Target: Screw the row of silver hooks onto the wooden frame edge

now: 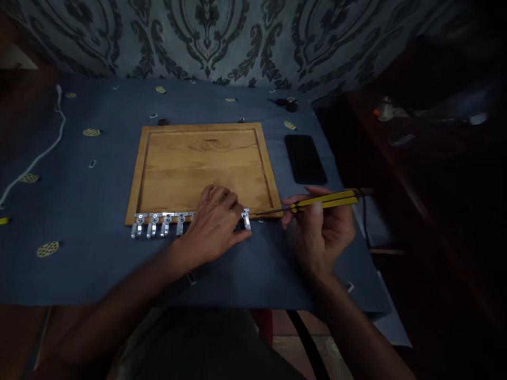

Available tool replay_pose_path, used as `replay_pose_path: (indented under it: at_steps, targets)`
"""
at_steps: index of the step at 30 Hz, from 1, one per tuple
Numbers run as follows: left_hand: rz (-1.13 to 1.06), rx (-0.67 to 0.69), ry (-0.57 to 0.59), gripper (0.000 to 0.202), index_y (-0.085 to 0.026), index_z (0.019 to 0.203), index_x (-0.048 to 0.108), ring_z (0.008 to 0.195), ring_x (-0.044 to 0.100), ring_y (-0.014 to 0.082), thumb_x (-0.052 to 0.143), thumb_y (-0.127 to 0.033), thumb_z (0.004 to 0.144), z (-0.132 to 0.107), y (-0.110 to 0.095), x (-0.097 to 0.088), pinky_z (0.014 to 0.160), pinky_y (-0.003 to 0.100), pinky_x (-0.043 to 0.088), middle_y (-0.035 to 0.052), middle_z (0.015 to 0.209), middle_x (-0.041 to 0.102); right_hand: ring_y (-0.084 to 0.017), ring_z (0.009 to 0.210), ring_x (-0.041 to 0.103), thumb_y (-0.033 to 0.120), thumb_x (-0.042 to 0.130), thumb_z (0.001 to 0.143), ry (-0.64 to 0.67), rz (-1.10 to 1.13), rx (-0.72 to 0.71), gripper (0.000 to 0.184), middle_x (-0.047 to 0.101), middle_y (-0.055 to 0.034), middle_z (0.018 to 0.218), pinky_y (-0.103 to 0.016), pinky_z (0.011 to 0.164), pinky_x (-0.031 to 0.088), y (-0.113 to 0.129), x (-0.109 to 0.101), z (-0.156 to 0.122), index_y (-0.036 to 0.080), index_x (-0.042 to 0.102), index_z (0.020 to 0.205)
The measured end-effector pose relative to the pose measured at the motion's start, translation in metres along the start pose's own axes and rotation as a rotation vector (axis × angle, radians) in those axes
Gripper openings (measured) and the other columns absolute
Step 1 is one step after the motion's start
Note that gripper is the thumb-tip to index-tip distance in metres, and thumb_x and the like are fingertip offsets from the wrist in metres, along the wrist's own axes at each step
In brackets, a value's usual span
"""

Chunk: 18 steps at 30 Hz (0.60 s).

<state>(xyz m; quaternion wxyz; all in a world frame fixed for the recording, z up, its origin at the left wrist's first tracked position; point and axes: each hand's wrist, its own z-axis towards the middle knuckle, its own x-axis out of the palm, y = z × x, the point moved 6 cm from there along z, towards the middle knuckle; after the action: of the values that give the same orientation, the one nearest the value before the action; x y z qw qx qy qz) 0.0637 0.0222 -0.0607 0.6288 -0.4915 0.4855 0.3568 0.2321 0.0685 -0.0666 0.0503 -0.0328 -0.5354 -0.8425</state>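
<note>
A wooden board (206,158) with a raised frame lies flat on the cloth. Along its near edge runs a metal hook rail (154,217) with several silver hooks. My left hand (216,224) lies over the rail's middle, fingers bent on the board and thumb low beside the rightmost hook (246,219), holding the rail against the edge. Part of the rail is hidden beneath that hand. My right hand (325,232) grips a screwdriver (327,201) by its yellow and dark handle. Its thin shaft points left, with the tip close to the rail's right end.
A black phone (306,159) lies right of the board. Farther back is a small dark object with a thin end (285,103). A white cable (43,153) runs along the left of the blue tablecloth (99,264). Dark furniture (428,174) with small items stands at right.
</note>
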Motion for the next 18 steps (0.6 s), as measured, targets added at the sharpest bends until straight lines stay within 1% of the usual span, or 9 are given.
replay_pose_path:
  at_steps: [2,4,7,10,13,15,18]
  targets:
    - [-0.001,-0.009,0.01,0.035,-0.012,0.101,0.074,0.117,0.055,0.0326,0.078,-0.044,0.087,0.0,0.0,0.001,0.113,0.056,0.039,0.0115,0.107,0.069,-0.011,0.053,0.059,0.04,0.066,0.099,-0.001,-0.024,-0.004,0.017,0.076,0.0013,0.087,-0.028,0.051,0.052,0.004,0.003,-0.003,0.027,0.066,0.11]
    - [0.002,-0.016,-0.006,0.033,-0.013,0.1,0.074,0.118,0.055,0.0332,0.078,-0.044,0.087,0.0,0.0,0.001,0.113,0.057,0.038,0.0115,0.107,0.07,-0.012,0.053,0.06,0.044,0.066,0.098,-0.022,-0.068,-0.013,0.02,0.075,0.0013,0.086,-0.028,0.052,0.051,0.01,0.005,-0.006,0.026,0.066,0.109]
    - [0.003,-0.013,-0.036,0.033,-0.013,0.101,0.074,0.119,0.055,0.0336,0.077,-0.043,0.088,0.0,0.0,0.002,0.114,0.057,0.036,0.0119,0.109,0.069,-0.013,0.053,0.06,0.048,0.067,0.096,-0.068,-0.139,-0.038,0.023,0.073,0.0015,0.084,-0.029,0.051,0.05,0.022,0.008,-0.012,0.027,0.066,0.106]
    - [-0.01,-0.005,-0.032,0.033,-0.012,0.102,0.075,0.12,0.054,0.0344,0.075,-0.043,0.089,-0.001,0.001,0.003,0.115,0.058,0.034,0.013,0.11,0.07,-0.015,0.054,0.062,0.049,0.068,0.096,-0.093,-0.167,-0.066,0.023,0.072,0.0012,0.082,-0.031,0.049,0.049,0.031,0.012,-0.014,0.028,0.065,0.104]
    - [-0.027,0.007,-0.023,0.035,-0.012,0.104,0.075,0.12,0.054,0.0352,0.073,-0.044,0.091,-0.001,0.0,0.002,0.114,0.058,0.035,0.0143,0.11,0.069,-0.015,0.054,0.062,0.046,0.068,0.096,-0.082,-0.165,-0.083,0.021,0.072,0.0011,0.082,-0.03,0.048,0.048,0.035,0.018,-0.014,0.027,0.065,0.105]
    - [-0.041,0.0,-0.007,0.035,-0.012,0.106,0.075,0.121,0.053,0.0357,0.073,-0.044,0.091,-0.001,0.001,0.002,0.112,0.058,0.035,0.0147,0.11,0.069,-0.013,0.051,0.059,0.046,0.068,0.097,-0.065,-0.172,-0.097,0.021,0.073,0.0014,0.083,-0.03,0.048,0.048,0.037,0.024,-0.013,0.026,0.064,0.105]
    - [-0.067,-0.014,-0.007,0.033,-0.012,0.106,0.076,0.123,0.053,0.0358,0.074,-0.041,0.09,-0.002,0.002,0.003,0.116,0.059,0.032,0.0144,0.111,0.069,-0.011,0.048,0.057,0.048,0.068,0.096,-0.037,-0.197,-0.107,0.024,0.073,0.0022,0.082,-0.028,0.048,0.049,0.037,0.032,-0.012,0.025,0.063,0.103]
